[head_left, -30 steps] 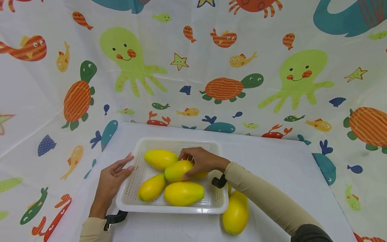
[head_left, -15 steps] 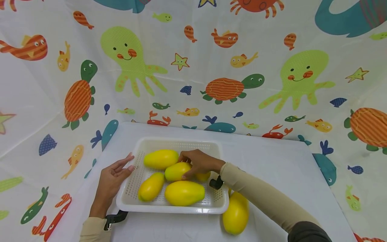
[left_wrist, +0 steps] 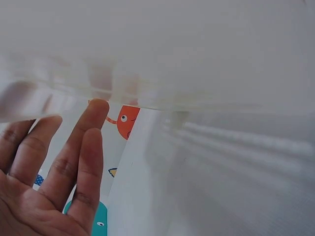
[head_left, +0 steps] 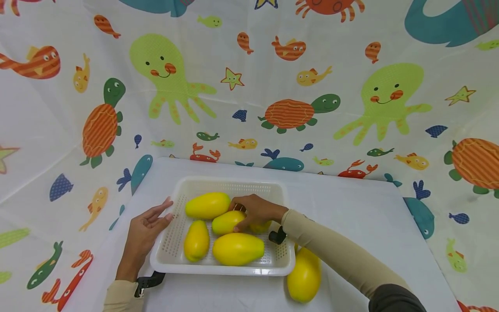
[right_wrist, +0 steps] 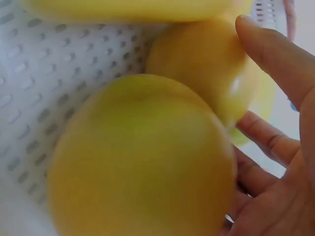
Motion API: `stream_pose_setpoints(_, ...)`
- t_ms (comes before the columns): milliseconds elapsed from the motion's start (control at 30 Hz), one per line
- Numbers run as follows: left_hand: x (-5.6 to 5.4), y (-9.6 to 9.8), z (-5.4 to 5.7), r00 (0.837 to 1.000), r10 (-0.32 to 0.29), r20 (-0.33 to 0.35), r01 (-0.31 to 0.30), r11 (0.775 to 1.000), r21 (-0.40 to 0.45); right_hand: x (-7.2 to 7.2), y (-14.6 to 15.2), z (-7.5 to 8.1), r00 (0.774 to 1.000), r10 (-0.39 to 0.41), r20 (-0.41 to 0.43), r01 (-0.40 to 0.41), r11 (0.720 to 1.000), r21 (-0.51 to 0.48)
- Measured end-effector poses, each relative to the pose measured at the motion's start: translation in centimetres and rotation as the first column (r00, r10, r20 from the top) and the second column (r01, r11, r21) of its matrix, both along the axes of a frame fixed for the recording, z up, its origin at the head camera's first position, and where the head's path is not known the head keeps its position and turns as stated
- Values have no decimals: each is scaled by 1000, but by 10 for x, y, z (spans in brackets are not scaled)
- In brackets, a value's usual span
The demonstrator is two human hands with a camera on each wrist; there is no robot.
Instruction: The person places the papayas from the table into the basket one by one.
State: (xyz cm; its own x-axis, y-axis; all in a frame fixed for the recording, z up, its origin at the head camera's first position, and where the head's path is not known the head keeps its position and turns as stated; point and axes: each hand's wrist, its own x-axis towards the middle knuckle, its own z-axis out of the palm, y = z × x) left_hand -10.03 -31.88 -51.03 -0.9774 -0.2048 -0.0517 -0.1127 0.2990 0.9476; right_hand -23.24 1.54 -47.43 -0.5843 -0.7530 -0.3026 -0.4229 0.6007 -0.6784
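A white perforated plastic basket (head_left: 222, 270) holds several yellow papayas. My right hand (head_left: 259, 210) reaches in and grips the middle papaya (head_left: 225, 223), thumb on the near side and fingers on the far side. Beneath that palm lies another papaya (head_left: 260, 228), partly hidden; it looms large in the right wrist view (right_wrist: 142, 162). Around the gripped one are a back-left papaya (head_left: 207, 205), a front-left papaya (head_left: 196, 241) and a front papaya (head_left: 238, 249). My left hand (head_left: 145, 229) is at the basket's left side, its fingers extended with fingertips against the wall in the left wrist view.
Outside the basket's right front corner, a large papaya (head_left: 304, 275) lies on the white tabletop (head_left: 358, 216), with a sliver of yellow behind it. A white curtain (head_left: 265, 78) printed with sea animals rises behind the table and along its left side.
The front-left papaya has swung from slanted to nearly upright and shifted slightly right. My right hand has moved slightly left. My left hand and the basket stay put.
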Motion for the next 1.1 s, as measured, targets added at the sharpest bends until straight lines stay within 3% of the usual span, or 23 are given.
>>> stream_pose_setpoints(200,0,-1,-2,1000,6,2,-6,1000,2,-3,9,14,999,-1,-54,0,1000,-18)
stream_pose_setpoints(367,1,-1,-2,1000,4,5,-4,1000,3,-6,32,37,996,-27,-87,14,989,-147)
stream_pose_setpoints(600,0,-1,-1,1000,-1,-6,1,1000,-1,-10,81,56,977,-153,-148,111,960,-257)
stream_pose_setpoints(833,0,0,0,1000,4,4,-4,1000,5,-8,124,58,962,-217,-165,155,933,-325)
stream_pose_setpoints(1100,0,0,1,1000,8,23,-8,1000,-12,9,164,48,963,-249,-106,194,909,-369)
